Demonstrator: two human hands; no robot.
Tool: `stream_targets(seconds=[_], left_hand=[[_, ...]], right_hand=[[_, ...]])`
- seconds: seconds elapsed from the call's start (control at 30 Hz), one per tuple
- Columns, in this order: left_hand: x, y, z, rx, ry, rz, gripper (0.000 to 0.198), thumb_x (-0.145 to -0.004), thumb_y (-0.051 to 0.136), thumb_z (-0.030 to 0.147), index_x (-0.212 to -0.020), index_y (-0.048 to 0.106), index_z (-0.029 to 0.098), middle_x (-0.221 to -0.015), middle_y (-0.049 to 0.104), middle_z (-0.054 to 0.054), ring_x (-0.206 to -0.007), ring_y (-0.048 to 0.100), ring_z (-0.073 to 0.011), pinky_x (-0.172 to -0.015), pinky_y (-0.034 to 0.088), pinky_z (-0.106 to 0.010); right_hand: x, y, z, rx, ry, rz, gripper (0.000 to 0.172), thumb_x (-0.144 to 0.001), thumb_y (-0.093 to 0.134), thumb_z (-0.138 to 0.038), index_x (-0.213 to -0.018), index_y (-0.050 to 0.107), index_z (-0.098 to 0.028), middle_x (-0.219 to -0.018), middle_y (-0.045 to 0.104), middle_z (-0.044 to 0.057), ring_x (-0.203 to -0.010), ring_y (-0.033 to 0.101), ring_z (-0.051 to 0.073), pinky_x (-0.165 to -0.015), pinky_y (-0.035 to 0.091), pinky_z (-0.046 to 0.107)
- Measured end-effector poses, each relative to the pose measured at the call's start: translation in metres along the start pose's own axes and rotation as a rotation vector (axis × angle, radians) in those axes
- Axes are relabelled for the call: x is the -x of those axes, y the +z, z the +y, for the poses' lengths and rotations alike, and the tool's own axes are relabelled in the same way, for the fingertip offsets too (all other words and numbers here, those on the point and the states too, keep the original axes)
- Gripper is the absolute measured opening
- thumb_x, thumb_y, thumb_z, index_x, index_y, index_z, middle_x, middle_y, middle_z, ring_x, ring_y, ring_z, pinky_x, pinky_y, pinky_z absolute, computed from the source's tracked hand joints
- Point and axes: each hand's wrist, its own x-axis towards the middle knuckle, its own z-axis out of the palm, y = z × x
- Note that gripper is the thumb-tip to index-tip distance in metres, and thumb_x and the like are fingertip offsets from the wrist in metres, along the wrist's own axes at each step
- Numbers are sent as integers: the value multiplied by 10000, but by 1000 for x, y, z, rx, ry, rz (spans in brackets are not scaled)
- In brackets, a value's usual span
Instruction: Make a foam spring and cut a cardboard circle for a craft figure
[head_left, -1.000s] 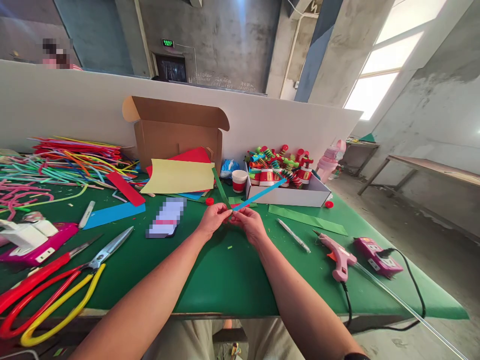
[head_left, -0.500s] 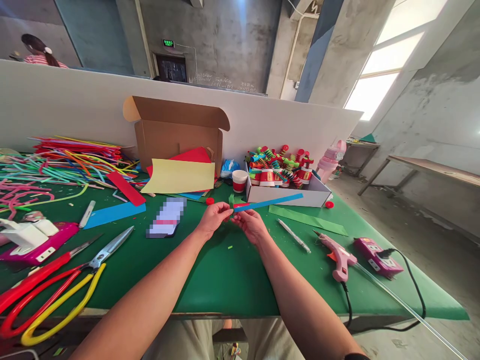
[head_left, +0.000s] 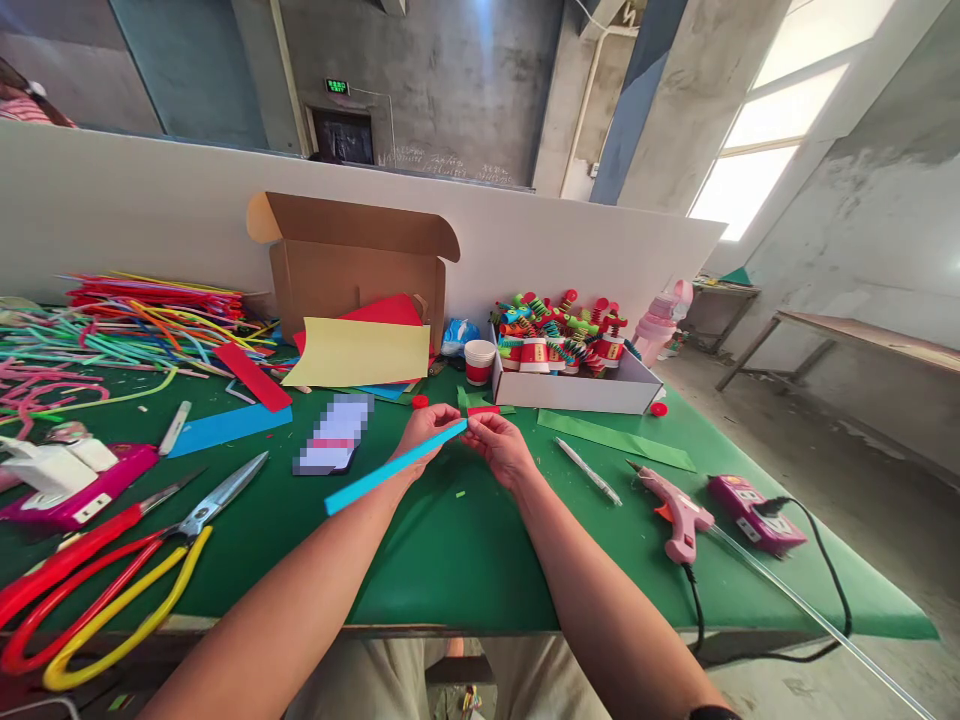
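A narrow blue paper strip [head_left: 394, 468] is pinched at its upper right end between my two hands, and its free end reaches down and left across my left forearm. My left hand [head_left: 427, 428] is closed on the strip, partly behind it. Close beside it, my right hand [head_left: 498, 446] grips the same end with thumb and finger. Just beyond my fingertips lie small green [head_left: 472, 399] and red paper pieces [head_left: 486, 409]. A red-and-white paper cup [head_left: 480, 362] stands behind them. Any smaller piece within my fingers is hidden.
Scissors [head_left: 199, 510], a phone [head_left: 334, 434] and colourful pipe cleaners [head_left: 142, 325] lie left. Papers [head_left: 360, 352] lean in a cardboard box [head_left: 360, 260]. A white box [head_left: 577, 392] holds cup figures. Right are a green strip [head_left: 619, 440], pen [head_left: 589, 470], pink glue gun [head_left: 679, 510] and power strip [head_left: 754, 512].
The blue strip has swung from pointing right to pointing down and left. Both hands stay at nearly the same spot. The person behind the partition has moved left.
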Motion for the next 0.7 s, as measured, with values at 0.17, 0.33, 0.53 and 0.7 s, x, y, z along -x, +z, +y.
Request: stream_targets(seconds=[0.17, 0.33, 0.53, 0.7], left_hand=[[1, 3, 1, 56, -35, 16, 386, -492, 824, 478, -645, 668, 161, -606, 628, 4, -572, 536, -123, -588, 472, -279], [-1, 0, -2, 73, -30, -1, 370, -501, 826, 462, -635, 651, 164, -607, 627, 7, -580, 559, -127, -600, 485, -282], [-2, -4, -4, 22, -12, -35, 326, -545, 819, 404, -665, 632, 166, -629, 637, 4, -586, 577, -132, -609, 487, -288], [3, 0, -3, 90, -10, -90, 323, -581, 803, 358, -792, 657, 161, -747, 681, -22, -713, 622, -166, -659, 481, -291]], right_hand=[[0, 0, 0, 77, -39, 35, 334, -498, 883, -359, -656, 659, -169, -585, 640, -23, -562, 585, 99, -663, 529, 272], [-1, 1, 0, 141, -68, 87, 343, -498, 877, -338, -724, 678, -175, -604, 663, -15, -562, 602, 118, -678, 544, 306], [-1, 1, 1, 165, -43, 98, 334, -468, 878, -344, -679, 691, -164, -578, 659, -8, -545, 601, 128, -675, 560, 326], [0, 1, -1, 105, -70, 110, 316, -481, 875, -321, -658, 656, -180, -593, 668, -7, -565, 618, 127, -674, 560, 305]])
